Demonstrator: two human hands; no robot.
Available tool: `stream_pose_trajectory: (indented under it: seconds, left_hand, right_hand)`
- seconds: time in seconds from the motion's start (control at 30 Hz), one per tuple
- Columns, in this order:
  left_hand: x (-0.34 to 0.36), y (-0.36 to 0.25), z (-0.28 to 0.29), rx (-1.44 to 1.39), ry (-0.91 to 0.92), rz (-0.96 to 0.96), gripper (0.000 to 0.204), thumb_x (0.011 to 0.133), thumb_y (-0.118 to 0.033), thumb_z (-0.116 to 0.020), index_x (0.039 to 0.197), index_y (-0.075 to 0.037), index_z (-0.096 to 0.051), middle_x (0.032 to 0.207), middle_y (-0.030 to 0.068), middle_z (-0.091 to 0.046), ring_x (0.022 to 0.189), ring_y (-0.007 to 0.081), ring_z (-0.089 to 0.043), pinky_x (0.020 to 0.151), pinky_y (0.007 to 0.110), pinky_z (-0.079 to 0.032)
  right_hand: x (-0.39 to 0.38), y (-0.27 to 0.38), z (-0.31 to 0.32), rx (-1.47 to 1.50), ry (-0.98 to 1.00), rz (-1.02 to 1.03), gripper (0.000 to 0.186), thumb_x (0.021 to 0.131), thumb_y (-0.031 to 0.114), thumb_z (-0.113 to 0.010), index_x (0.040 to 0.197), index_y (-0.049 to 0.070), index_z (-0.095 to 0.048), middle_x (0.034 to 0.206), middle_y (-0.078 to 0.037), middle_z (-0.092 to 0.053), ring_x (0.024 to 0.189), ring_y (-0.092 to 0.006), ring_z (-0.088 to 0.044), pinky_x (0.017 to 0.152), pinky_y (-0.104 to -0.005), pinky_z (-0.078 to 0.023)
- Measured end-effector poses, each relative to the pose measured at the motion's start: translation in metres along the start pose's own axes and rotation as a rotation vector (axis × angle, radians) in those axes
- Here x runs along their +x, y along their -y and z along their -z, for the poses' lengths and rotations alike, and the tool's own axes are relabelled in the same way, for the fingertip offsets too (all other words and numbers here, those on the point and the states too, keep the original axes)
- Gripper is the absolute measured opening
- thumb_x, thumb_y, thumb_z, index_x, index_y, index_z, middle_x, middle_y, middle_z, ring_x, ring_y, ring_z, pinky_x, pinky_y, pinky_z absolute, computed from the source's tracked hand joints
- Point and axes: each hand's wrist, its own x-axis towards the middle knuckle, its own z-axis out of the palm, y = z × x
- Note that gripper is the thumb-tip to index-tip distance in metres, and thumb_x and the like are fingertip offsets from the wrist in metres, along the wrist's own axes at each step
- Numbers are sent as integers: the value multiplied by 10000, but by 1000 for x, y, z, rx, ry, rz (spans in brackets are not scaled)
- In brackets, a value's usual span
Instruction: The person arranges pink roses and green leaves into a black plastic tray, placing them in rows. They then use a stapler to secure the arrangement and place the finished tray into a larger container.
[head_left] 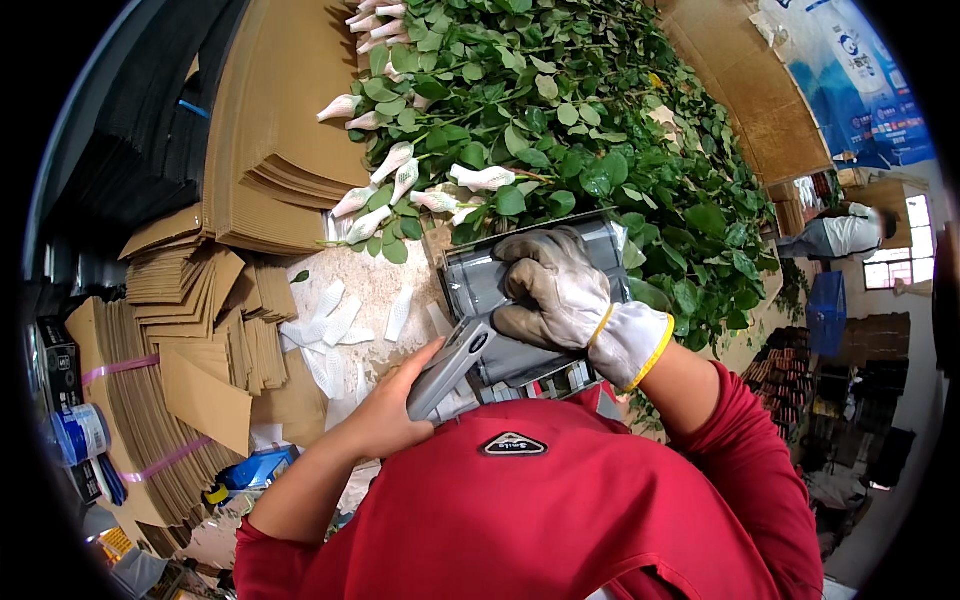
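Note:
My bare left hand [390, 412] is closed around a long grey hand tool [455, 365] that looks like a stapler. Its front end reaches the lower left edge of a dark grey bundle [490, 270] with a glossy clear plastic layer, lying in front of my chest. On top of that bundle lies my right hand [560, 290] in a white work glove with a yellow cuff. Its fingers are bent and grip the bundle from above. What is inside the wrapping is hidden. Just beyond lie rose stems [600, 170] with green leaves, their pale buds in white mesh sleeves [400, 180].
Cardboard sheets [280, 150] stand at the left, above stacked, strapped cardboard pieces [130, 390]. Loose white mesh sleeves [330, 325] lie on the worn tabletop [385, 285]. A cardboard panel [745, 80] borders the far right. Farther off stand another person [845, 232] and a blue crate [827, 312].

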Motion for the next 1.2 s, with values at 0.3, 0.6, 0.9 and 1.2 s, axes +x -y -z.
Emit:
stream_pose_trajectory:
  seconds: [0.3, 0.6, 0.9, 1.2]
  left_hand:
    - [23, 2, -3, 47, 47, 331, 747, 812, -229, -756, 1441, -55, -394, 1377, 267, -505, 1262, 363, -526, 1036, 386, -429]
    - [-28, 109, -87, 416, -616, -58, 789, 617, 1, -708, 1367, -114, -491, 1152, 173, -521, 1112, 373, -488, 985, 455, -372]
    - [-6, 79, -95, 666, -622, -115, 669, 657, -25, -660, 1306, -146, -550, 1068, 143, -570, 1073, 318, -543, 927, 461, -403]
    - [-5, 70, -54, 932, -573, -227, 614, 682, -12, -629, 1284, -116, -566, 1091, 158, -564, 1116, 326, -519, 1017, 502, -366]
  right_hand:
    - [-1, -7, -12, -55, -66, 47, 216, 738, 174, -746, 861, 82, -594, 1106, -104, -650, 1056, -351, -581, 939, -486, -431]
    - [1, -1, -14, -141, -47, 157, 237, 753, 76, -716, 902, 72, -532, 1108, -174, -624, 989, -388, -589, 869, -473, -476]
    - [-4, -3, -16, -175, -14, 174, 226, 777, 71, -715, 929, 63, -547, 1128, -195, -620, 1019, -384, -596, 871, -451, -489]
    - [1, 5, -12, -162, -3, 125, 181, 789, 81, -698, 901, 69, -556, 1156, -192, -620, 1035, -387, -588, 903, -463, -470]
